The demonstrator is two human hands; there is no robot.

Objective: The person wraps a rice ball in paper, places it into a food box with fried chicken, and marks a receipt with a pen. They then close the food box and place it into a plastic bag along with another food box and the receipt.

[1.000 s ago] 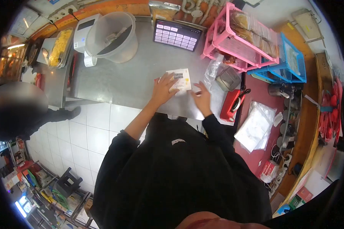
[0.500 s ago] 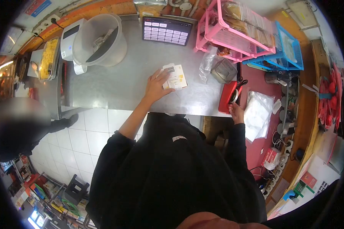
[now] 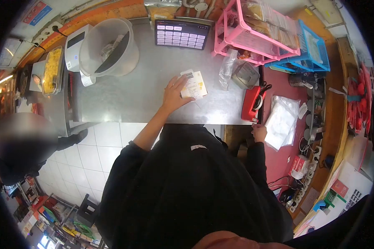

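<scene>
My left hand (image 3: 175, 96) lies spread over the left part of a small stack of white and yellowish papers (image 3: 194, 85) on the steel counter (image 3: 112, 99). Just below the red tape dispenser (image 3: 251, 103), at the counter's right edge, is my right hand (image 3: 259, 132). Its fingers are pressed together, and whatever may be between them is too small to make out. To its right, plastic bags (image 3: 281, 122) lie on the red surface.
A clear tub (image 3: 129, 58) and a white printer (image 3: 75, 47) stand at the back left. A tablet (image 3: 181, 34) is at the back; pink baskets (image 3: 253, 39) and a blue basket (image 3: 316, 50) are at the right. Another person (image 3: 23, 145) is at the far left.
My right hand has moved slightly down and right, away from the tape dispenser. My left hand stays on the papers. The view has shifted a little.
</scene>
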